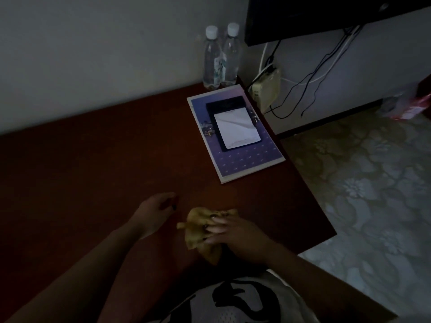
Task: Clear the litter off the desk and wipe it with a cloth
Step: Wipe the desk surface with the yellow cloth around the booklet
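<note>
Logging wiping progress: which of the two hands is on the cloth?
The right hand, lying over the yellow cloth; the left hand rests empty on the desk beside it.

No text legible; bottle labels (219, 66) and notepad (236, 127) heading seemingly too dim, blurred
</note>
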A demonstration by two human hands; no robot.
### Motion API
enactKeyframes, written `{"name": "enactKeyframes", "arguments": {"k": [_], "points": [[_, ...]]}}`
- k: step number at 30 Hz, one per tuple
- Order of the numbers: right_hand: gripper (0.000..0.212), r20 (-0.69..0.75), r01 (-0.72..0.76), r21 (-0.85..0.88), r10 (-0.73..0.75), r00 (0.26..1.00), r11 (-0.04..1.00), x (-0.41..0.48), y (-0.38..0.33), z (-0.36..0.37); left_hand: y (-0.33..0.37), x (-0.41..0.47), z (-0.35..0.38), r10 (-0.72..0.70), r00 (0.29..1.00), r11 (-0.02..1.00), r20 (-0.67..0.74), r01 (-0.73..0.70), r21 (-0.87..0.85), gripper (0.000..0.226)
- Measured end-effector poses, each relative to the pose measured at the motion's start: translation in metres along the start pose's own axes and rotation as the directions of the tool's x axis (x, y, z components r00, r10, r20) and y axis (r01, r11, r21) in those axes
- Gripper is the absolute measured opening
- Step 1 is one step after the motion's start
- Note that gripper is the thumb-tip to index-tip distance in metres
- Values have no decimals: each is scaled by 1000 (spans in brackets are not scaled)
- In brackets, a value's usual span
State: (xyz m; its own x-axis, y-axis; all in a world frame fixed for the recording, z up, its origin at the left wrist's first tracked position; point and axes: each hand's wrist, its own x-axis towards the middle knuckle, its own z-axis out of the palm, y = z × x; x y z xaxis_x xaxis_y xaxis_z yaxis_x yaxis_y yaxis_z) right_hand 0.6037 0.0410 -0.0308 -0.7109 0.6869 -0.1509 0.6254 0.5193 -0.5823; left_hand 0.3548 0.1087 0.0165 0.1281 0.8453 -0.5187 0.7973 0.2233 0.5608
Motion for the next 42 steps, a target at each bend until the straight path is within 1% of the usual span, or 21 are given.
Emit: {"name": "enactKeyframes", "arguments": {"k": [2,5,8,12,14,16,18,19,22,24,25,27,29,30,32,34,36,37,38,40,42], "points": [[46,-75,-84,-8,83,994,996,-17,25,-22,4,5,-1,-21,1000,1000,-11,21,-13,42],[51,-187,-184,-15,178,966,983,-41,59,-54,15,12,-3,-77,997,993,-23,75,-95,39],[53,-213,-227,-72,208,955,971,-57,83,-77,29,20,-4,-145,989,964,13,145,-225,36],[53,-251,-275,-101,243,937,956,-67,106,-94,46,34,-1,-179,981,916,74,193,-350,33],[49,-242,-288,-58,267,933,956,-63,108,-100,55,41,0,-223,967,844,123,255,-472,32],[36,-282,-329,60,332,900,942,-55,109,-106,64,47,2,-259,944,714,205,330,-618,33],[24,-319,-389,252,456,831,886,-42,113,-118,73,53,4,-262,920,580,291,391,-715,38],[24,-330,-412,322,509,795,852,-34,118,-125,77,56,4,-259,908,528,330,419,-739,40],[22,-371,-475,424,626,686,771,-3,141,-144,89,67,7,-241,884,441,401,468,-766,44],[29,-325,-553,492,732,599,672,21,153,-155,97,74,9,-246,877,409,413,480,-776,45],[33,-291,-592,506,770,568,628,32,159,-158,101,78,10,-253,870,392,423,492,-778,46],[36,-266,-635,484,792,549,602,51,163,-162,109,85,14,-267,858,357,439,512,-781,45],[43,-277,-631,501,800,531,592,64,162,-161,115,91,18,-288,855,352,432,514,-782,37],[49,-289,-626,517,808,514,583,69,162,-160,119,95,20,-315,853,362,416,513,-778,32],[63,-295,-643,524,827,479,559,77,161,-156,127,101,24,-389,847,400,362,509,-762,35],[76,-257,-665,536,851,458,520,83,162,-154,134,105,24,-432,836,419,339,518,-745,39],[84,-179,-659,599,878,444,455,86,165,-155,137,107,23,-468,820,425,331,537,-729,41],[85,-133,-650,633,887,443,420,86,166,-156,136,107,23,-477,813,406,334,541,-736,41],[81,-91,-640,658,886,455,396,86,168,-157,134,105,22,-478,808,372,344,541,-754,39],[69,-40,-620,682,866,499,389,86,169,-157,128,100,18,-463,811,314,358,528,-789,38],[62,-6,-600,708,853,521,372,86,166,-155,122,97,14,-462,812,305,358,524,-795,38]]}}
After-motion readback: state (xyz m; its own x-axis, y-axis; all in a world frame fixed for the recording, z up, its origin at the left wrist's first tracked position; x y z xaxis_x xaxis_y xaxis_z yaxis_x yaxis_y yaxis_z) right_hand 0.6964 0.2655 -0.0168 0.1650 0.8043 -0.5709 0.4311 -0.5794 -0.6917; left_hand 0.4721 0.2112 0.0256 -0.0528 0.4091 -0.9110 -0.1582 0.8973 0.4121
